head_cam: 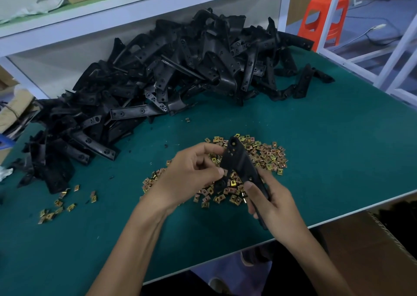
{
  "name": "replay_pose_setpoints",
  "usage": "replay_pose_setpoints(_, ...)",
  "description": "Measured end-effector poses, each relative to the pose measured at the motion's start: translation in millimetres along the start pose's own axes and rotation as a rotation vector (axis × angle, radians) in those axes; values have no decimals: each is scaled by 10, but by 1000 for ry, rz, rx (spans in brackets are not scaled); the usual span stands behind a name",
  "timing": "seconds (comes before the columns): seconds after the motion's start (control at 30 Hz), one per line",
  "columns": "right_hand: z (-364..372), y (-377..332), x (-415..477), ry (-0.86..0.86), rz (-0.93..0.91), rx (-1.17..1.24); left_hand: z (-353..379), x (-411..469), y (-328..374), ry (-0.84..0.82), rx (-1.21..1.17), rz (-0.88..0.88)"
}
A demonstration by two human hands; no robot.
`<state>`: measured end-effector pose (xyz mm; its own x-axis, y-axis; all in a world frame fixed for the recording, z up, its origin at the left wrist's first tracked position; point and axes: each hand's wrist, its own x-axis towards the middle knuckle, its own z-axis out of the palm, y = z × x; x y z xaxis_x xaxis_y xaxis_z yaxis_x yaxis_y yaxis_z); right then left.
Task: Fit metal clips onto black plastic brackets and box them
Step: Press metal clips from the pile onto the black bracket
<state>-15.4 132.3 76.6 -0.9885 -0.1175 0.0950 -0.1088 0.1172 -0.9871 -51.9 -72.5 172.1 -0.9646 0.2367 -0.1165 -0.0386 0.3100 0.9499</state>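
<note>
Right hand [275, 203] grips bracket [239, 164] by lower end, tilted up over loose clips [268, 158]. Left hand [191, 173] pinches its near edge; whether clip sits under fingertips, cannot tell. Bracket heap [158, 81] beyond left hand: plenty left. Cardboard box [365, 250] low beside right hand, contents mostly out of view.

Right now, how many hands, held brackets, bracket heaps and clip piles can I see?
Hands: 2, left hand and right hand
Held bracket: 1
Bracket heap: 1
Clip piles: 2, large clip pile and small clip pile
Total: 6
</note>
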Motion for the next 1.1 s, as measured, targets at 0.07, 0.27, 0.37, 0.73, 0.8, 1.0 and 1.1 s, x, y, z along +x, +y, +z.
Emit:
replay_pose_setpoints(0.07,2,-15,0,4,5,10,20,10,-1,14,12,1)
replay_pose_setpoints(0.27,-15,-37,10,75,37,98,-94,-6,-173,151,136,-49)
replay_pose_setpoints(0.37,-35,-30,-4,115,53,141,-176,-61,-360,318,540,-91)
replay_pose_setpoints(0.73,-21,-19,-2,110,64,116,-33,-262,-697,200,842,-52)
replay_pose_setpoints(0.8,-22,-15,-1,105,59,104,-29,-290,-708,206,845,-43)
replay_pose_setpoints(1.0,-18,11,-2,106,65,91,-13,-381,-726,215,821,-67)
replay_pose_setpoints(1.1,-8,9,5,112,76,92,-29,-402,-686,255,639,-78)
